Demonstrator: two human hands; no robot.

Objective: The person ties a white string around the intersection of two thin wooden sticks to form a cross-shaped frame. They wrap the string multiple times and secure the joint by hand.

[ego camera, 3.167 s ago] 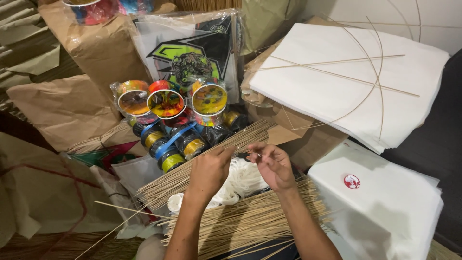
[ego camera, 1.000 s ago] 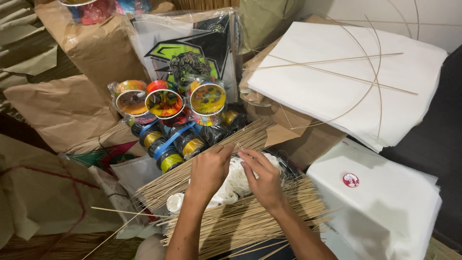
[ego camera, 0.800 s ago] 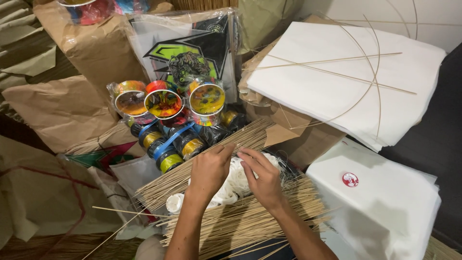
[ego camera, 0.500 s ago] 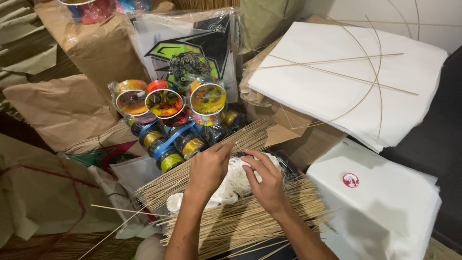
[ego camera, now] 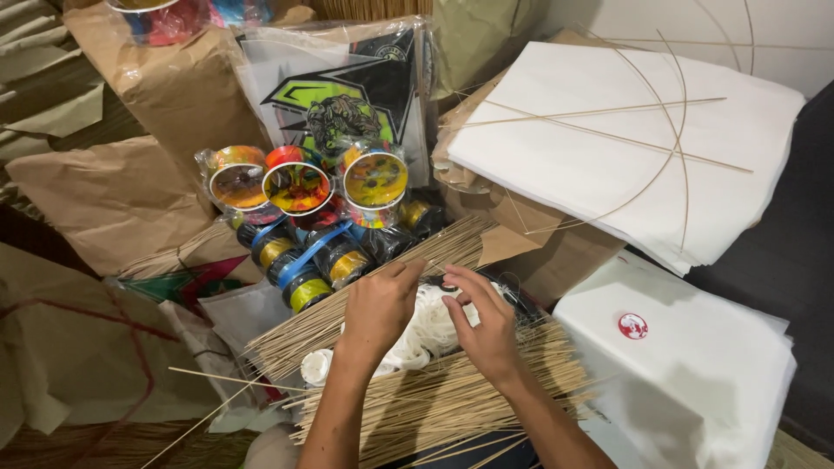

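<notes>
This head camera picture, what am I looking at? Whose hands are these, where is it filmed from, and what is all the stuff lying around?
There is no machine here. The camera sits on a person's head and looks down, so the two bare arms coming up from the bottom edge are that person's own. The left hand and right hand meet over a heap of white string, with fingers pinched as if working it; what exactly they grip is too small to tell. The string lies on bundles of thin bamboo sticks. Behind them stand colourful thread spools wrapped in clear plastic, and a printed kite in a plastic sleeve. To the right lie stacks of white paper with thin bent sticks on top. Brown paper is at the left.
</notes>
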